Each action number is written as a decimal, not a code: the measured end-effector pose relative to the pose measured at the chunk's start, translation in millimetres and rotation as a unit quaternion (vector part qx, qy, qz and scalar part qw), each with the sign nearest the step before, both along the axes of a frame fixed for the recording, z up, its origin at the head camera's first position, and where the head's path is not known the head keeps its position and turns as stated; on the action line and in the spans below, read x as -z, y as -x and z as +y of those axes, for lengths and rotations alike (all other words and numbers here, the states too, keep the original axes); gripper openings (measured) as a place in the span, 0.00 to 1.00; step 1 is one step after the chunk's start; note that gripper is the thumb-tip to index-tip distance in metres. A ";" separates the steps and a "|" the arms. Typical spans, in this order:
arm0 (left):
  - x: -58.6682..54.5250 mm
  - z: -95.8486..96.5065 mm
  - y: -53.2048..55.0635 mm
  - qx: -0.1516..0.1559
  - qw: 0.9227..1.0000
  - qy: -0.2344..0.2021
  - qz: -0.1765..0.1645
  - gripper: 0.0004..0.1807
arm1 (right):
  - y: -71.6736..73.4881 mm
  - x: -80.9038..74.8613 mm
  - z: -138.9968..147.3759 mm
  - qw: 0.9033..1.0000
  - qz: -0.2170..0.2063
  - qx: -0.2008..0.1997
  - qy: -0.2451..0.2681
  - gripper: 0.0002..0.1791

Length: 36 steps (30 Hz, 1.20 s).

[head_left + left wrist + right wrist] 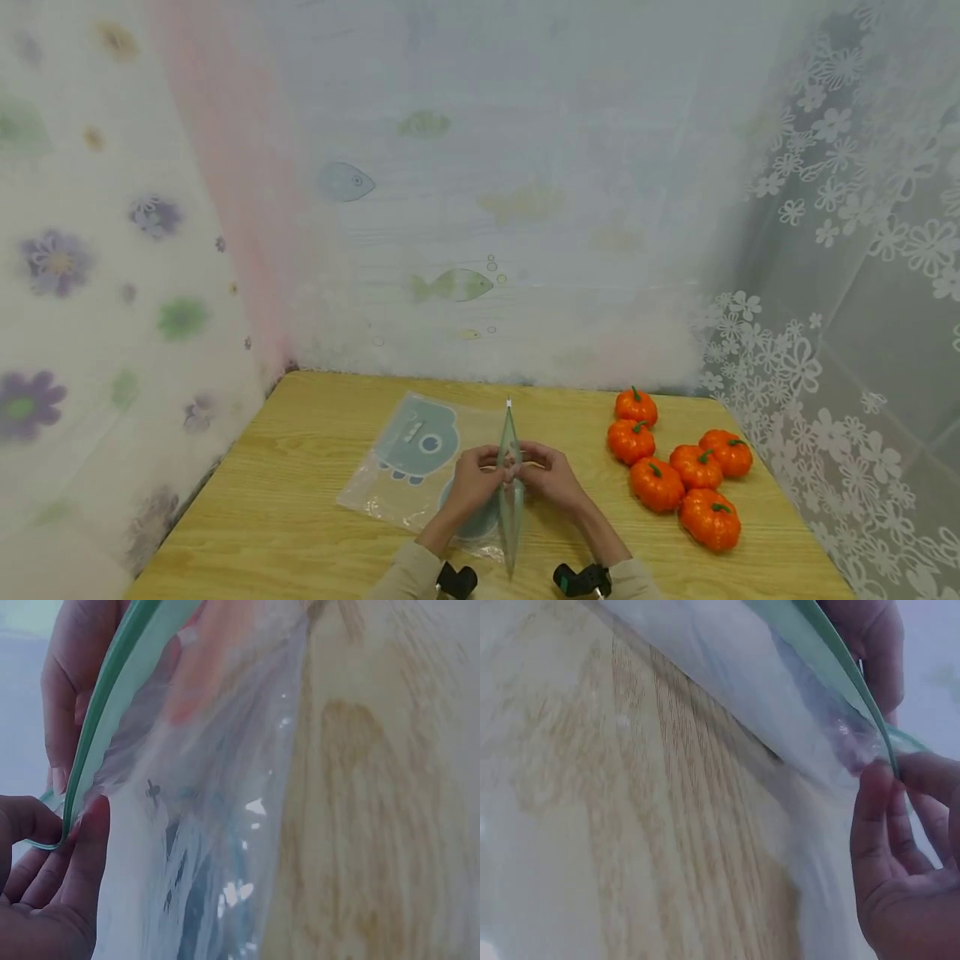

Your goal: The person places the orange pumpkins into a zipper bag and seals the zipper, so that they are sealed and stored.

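Both hands pinch the green-rimmed mouth of a clear plastic slider zip bag (511, 529), which stands upright between them in the head view. Its two rims are spread slightly apart, narrow at both ends, with a white slider (508, 402) at the far tip. My left hand (476, 479) holds the left rim between thumb and fingers. On the opposite rim, the right hand (553, 477) does likewise. Up close in the left wrist view, the green rim (91, 724) bends at the pinching fingertips. The right wrist view shows the right thumb and fingers (874, 817) on the rim.
Left of the hands, a clear bag printed with a blue-grey cartoon creature (420, 442) lies flat on the wooden table (285, 475), partly behind the left hand. Several small orange pumpkins (657, 485) with green stems cluster at the right. Patterned curtains (525, 317) enclose the table.
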<state>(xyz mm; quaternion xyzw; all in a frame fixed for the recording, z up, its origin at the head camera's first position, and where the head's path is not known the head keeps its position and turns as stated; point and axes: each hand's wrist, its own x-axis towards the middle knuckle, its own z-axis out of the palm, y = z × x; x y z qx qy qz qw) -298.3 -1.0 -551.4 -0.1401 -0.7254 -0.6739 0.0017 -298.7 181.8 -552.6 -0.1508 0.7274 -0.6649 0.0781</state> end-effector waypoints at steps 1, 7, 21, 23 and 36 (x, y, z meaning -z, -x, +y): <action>0.6 -0.6 0.3 -0.002 1.000 -0.002 0.004 0.12 | -1.4 -1.3 -0.4 1.000 -0.002 -0.006 0.003 0.29; 1.5 -3.8 0.4 -0.005 1.000 -0.012 0.013 0.11 | -8.6 -13.2 -5.9 1.000 -0.011 -0.028 -0.003 0.31; -5.0 -13.9 1.6 -0.008 1.000 -0.012 -0.016 0.14 | -12.3 -22.5 -15.9 0.999 -0.008 0.007 -0.048 0.22; -5.1 -16.4 2.5 -0.006 1.000 -0.010 -0.019 0.14 | -12.1 -20.6 -19.0 0.999 -0.005 0.010 -0.044 0.22; -10.8 -30.8 10.8 0.014 0.998 -0.027 -0.047 0.15 | -12.0 -8.3 -21.9 0.999 -0.016 0.049 0.011 0.20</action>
